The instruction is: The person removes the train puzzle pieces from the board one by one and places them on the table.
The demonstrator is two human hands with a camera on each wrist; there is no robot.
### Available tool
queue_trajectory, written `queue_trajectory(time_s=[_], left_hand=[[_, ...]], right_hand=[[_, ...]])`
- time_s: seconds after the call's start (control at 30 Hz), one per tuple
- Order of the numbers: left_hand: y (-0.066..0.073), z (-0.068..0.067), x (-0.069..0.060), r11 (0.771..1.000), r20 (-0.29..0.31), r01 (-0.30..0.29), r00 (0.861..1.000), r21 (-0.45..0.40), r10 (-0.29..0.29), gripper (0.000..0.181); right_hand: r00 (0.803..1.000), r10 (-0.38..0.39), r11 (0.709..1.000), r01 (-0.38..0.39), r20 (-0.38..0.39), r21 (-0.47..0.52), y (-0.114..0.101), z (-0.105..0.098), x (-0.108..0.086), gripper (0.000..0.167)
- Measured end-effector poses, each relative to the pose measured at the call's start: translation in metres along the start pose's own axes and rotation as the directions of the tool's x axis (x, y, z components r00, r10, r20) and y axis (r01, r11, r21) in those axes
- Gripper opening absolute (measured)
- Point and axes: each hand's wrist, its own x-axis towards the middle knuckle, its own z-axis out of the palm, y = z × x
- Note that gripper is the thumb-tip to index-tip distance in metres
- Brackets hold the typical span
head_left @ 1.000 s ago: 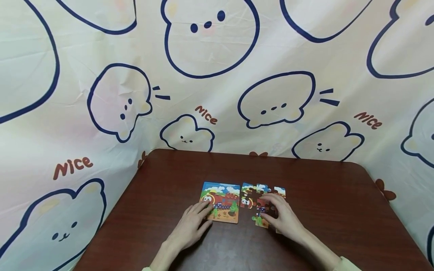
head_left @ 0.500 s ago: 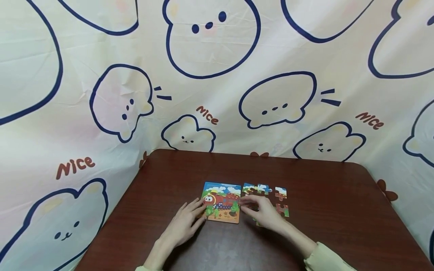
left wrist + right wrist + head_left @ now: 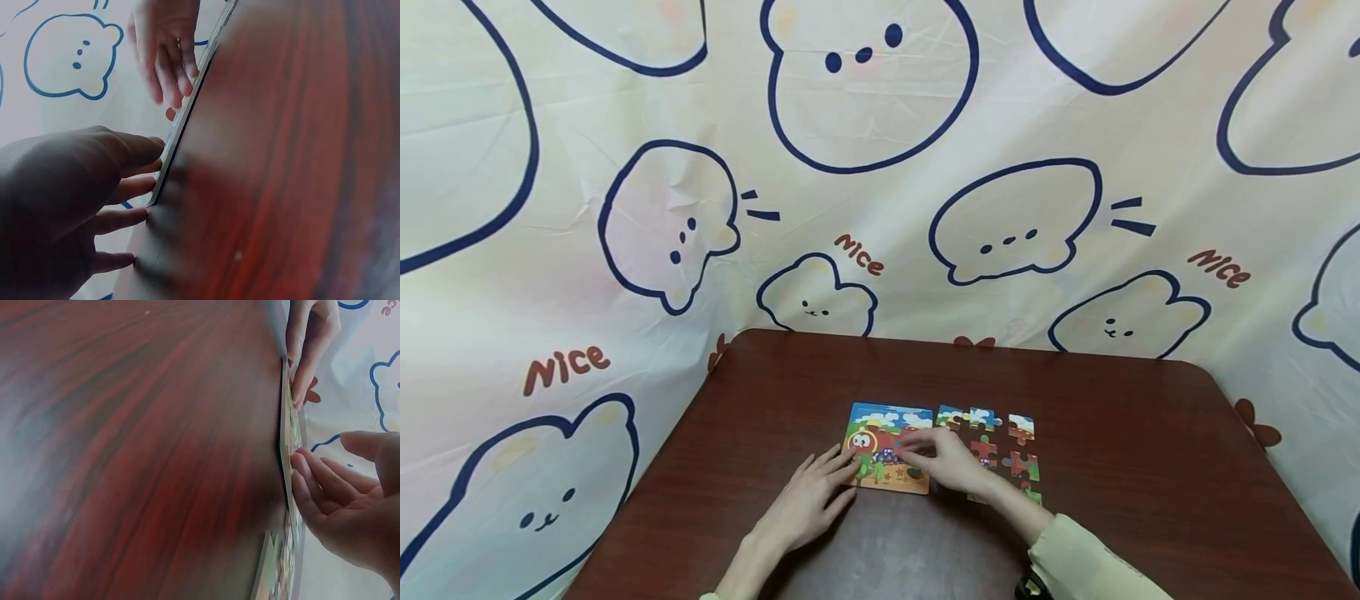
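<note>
A square picture board point(image 3: 891, 415) with a red cartoon train lies flat on the table. My left hand point(image 3: 808, 500) is at its left edge, fingers extended, the fingertips touching the edge and the tabletop in the left wrist view. Over the board's right half is my right hand point(image 3: 951, 461); in the right wrist view its fingers point(image 3: 309, 494) bend gently against the board's face, thumb apart, and nothing shows between them. Several jigsaw pieces point(image 3: 982, 418) with matching artwork lie to the right of the board. My right hand and forearm hide some of them.
The brown wooden table point(image 3: 1120, 450) has rounded far corners. Behind and beside it hangs a pale cloth point(image 3: 1000, 308) printed with bear outlines. Something dark point(image 3: 1032, 586) shows at the right sleeve.
My right hand has moved left from the jigsaw pieces onto the picture board. My left hand has shifted slightly left, off the board's face to its edge.
</note>
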Motion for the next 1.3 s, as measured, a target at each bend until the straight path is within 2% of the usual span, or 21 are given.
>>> queue_trajectory(time_s=[0.23,0.43,0.57,0.67,0.77,0.87,1.03,1.2,1.3], left_hand=[[0.002,0.001,0.000,1.000,-0.011,-0.019,1.000,0.009,0.019,0.047],[0.001,0.004,-0.003,0.997,-0.047,-0.069,0.996,0.029,0.071,0.050],[0.001,0.004,-0.005,0.997,-0.039,-0.074,0.996,0.029,0.075,0.051],[0.001,0.004,-0.005,0.997,-0.019,-0.067,0.998,0.030,0.068,0.052],[0.002,0.004,-0.006,0.997,-0.015,-0.069,0.997,0.044,0.069,0.052],[0.001,0.007,-0.006,0.996,-0.015,-0.073,0.997,0.047,0.073,0.053],[0.001,0.010,-0.007,0.995,-0.028,-0.090,0.995,0.030,0.091,0.055],[0.001,0.010,-0.008,0.994,-0.046,-0.102,0.994,0.028,0.103,0.057],[0.001,0.008,-0.008,0.994,-0.050,-0.101,0.993,0.040,0.103,0.057]], right_hand=[[0.998,0.021,1.000,-0.023,0.061,0.021,-0.012,0.010,0.009,0.031],[0.996,0.048,0.993,-0.056,0.080,0.103,-0.014,0.014,0.011,0.032],[0.992,0.085,0.984,-0.098,0.096,0.149,-0.011,0.014,0.010,0.032],[0.994,0.060,0.992,-0.070,0.094,0.107,-0.008,0.017,0.010,0.032],[0.997,0.011,1.000,-0.013,0.072,0.018,-0.006,0.021,0.011,0.033],[0.998,-0.010,0.999,0.012,0.054,-0.044,-0.005,0.025,0.011,0.033],[0.999,0.010,0.997,-0.006,0.046,-0.075,-0.006,0.030,0.010,0.026],[0.999,0.043,0.995,-0.043,-0.002,-0.085,-0.006,0.033,0.012,0.041],[0.999,0.037,0.993,-0.040,-0.027,-0.107,-0.005,0.035,0.013,0.040]])
